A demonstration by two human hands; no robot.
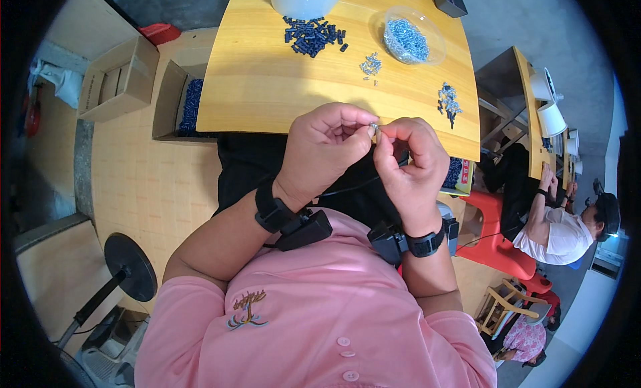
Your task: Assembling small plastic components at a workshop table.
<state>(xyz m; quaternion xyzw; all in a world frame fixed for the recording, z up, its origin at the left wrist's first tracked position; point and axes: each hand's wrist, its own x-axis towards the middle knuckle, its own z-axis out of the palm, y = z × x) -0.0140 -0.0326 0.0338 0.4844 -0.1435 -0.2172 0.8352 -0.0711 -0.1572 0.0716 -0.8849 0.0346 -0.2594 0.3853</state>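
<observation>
Metal screw [374,128] sits pinched between my left hand [325,150] and right hand [408,166], fingertips clamped together on it; I reckon any loosening drops it into my lap.

A wooden table [267,94] carries a pile of dark blue parts [312,36] near its far edge. Right of this pile stands a clear bowl of screws [407,40]. Left of the table, on the floor, are two cardboard boxes [119,78]. Right of the table sits another person [557,231] beside a red chair [497,244].
</observation>
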